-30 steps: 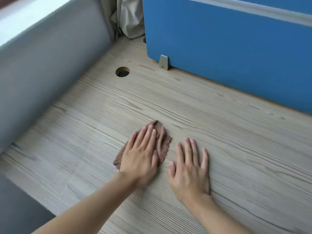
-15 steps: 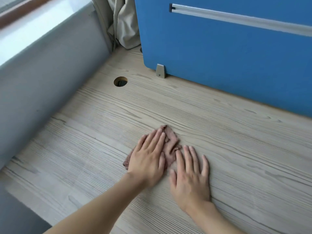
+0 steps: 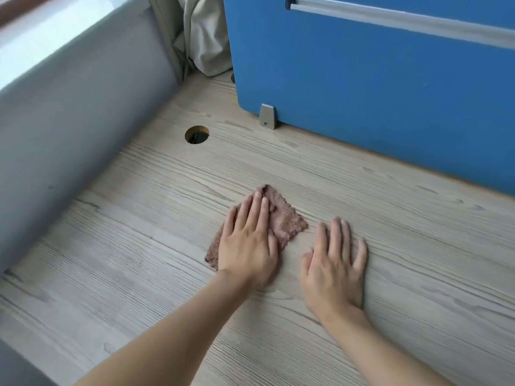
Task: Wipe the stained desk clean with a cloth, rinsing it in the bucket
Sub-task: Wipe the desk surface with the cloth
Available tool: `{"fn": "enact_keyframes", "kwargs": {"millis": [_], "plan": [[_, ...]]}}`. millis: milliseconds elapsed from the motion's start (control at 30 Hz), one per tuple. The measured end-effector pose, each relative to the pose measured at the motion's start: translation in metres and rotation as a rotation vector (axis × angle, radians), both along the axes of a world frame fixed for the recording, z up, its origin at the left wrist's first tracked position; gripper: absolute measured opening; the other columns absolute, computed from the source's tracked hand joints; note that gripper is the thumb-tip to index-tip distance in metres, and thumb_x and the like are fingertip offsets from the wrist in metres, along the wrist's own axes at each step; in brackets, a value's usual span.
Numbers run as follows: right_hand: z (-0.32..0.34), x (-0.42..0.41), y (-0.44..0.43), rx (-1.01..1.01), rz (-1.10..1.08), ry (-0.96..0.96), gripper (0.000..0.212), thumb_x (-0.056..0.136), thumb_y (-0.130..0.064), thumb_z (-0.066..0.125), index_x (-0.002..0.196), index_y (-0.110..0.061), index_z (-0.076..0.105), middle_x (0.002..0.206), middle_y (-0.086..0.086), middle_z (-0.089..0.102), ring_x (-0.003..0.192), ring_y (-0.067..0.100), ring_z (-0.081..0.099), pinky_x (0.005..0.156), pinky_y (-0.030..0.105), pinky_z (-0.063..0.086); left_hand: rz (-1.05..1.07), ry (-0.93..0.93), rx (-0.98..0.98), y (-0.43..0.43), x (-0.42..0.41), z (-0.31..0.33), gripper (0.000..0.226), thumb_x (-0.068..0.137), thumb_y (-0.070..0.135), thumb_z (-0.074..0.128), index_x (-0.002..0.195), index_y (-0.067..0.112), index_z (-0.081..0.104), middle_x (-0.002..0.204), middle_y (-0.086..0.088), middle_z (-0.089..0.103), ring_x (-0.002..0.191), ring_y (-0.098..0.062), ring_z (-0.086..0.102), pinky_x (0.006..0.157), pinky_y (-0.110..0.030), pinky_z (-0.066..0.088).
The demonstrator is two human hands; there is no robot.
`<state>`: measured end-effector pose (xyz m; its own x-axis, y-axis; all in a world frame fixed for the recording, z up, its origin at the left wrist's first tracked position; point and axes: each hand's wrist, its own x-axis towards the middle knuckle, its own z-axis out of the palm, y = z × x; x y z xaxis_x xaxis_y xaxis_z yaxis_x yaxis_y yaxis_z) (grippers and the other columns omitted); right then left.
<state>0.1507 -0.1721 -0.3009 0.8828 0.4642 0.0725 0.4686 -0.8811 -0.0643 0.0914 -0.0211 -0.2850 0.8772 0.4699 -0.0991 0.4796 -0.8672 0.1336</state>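
Note:
A small brown cloth (image 3: 284, 220) lies flat on the pale wood-grain desk (image 3: 139, 260), near its middle. My left hand (image 3: 248, 240) presses on the cloth's left half with straight fingers. Flat on the bare desk just right of the cloth rests my right hand (image 3: 334, 263), fingers spread, not touching the cloth. No bucket is in view, and I see no clear stain on the desk.
A blue partition (image 3: 376, 87) stands along the desk's far edge, held by a grey metal clip (image 3: 267, 117). A round cable hole (image 3: 196, 134) sits at the far left. A grey wall (image 3: 69, 129) borders the left side. Beige curtain fabric (image 3: 203, 37) hangs in the corner.
The cloth, bunched up half a second ago, now lies spread flat under my left hand. My right hand has moved away from it to the right.

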Motion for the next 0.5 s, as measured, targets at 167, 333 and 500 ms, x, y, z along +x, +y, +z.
{"fn": "enact_keyframes", "kwargs": {"millis": [167, 333, 500], "plan": [[0.001, -0.001, 0.002, -0.016, -0.002, 0.005, 0.060, 0.090, -0.034, 0.035, 0.141, -0.008, 0.053, 0.154, 0.019, 0.041, 0.146, 0.033, 0.033, 0.117, 0.060, 0.021, -0.311, 0.002, -0.059, -0.008, -0.012, -0.002, 0.065, 0.099, 0.042, 0.019, 0.160, 0.020, 0.013, 0.167, 0.004, 0.002, 0.153, -0.013, -0.008, 0.123, -0.040, 0.000], [0.001, -0.001, 0.003, 0.001, -0.002, -0.006, 0.062, 0.088, -0.034, 0.033, 0.140, -0.007, 0.054, 0.152, 0.020, 0.043, 0.145, 0.033, 0.035, 0.116, 0.060, 0.021, -0.083, -0.012, -0.010, 0.012, 0.024, 0.000, 0.071, 0.095, 0.044, 0.009, 0.160, 0.018, 0.000, 0.166, 0.002, -0.009, 0.153, -0.013, -0.013, 0.124, -0.038, -0.005], [0.008, 0.027, 0.011, 0.077, -0.020, -0.026, 0.053, 0.081, -0.034, 0.040, 0.124, -0.009, 0.059, 0.138, 0.016, 0.054, 0.131, 0.033, 0.049, 0.105, 0.053, 0.034, -0.403, -0.006, -0.048, 0.000, 0.022, -0.002, 0.068, 0.095, 0.041, 0.018, 0.160, 0.021, 0.015, 0.166, 0.004, 0.006, 0.154, -0.013, 0.001, 0.124, -0.039, 0.002]]}}
